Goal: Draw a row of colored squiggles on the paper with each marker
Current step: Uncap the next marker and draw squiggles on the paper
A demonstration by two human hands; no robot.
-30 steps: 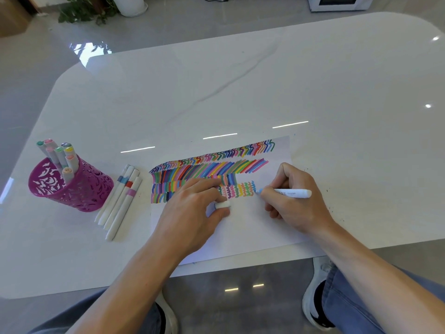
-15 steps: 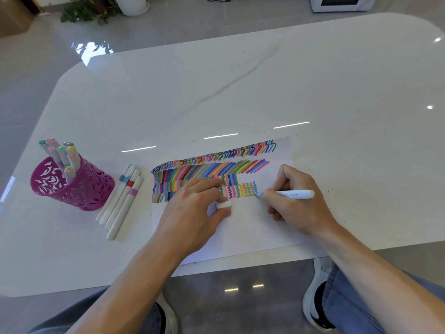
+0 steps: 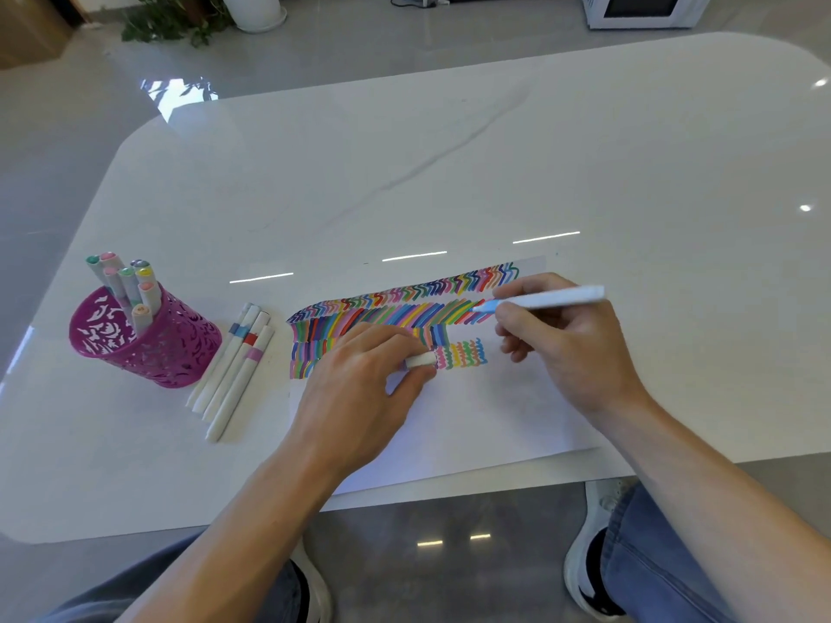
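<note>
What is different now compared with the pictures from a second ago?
The right hand, gripping the blue marker, moved from the end of the squiggle row toward the far edge of the paper; its tip is now by the slanted strokes. The left hand stays on the paper, holding the cap. The cup and loose markers did not move.

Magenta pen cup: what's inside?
Several capped markers stand in the magenta pen cup, pastel cap ends up. Their lower barrels and the cup's bottom are hidden by its wall.
</note>
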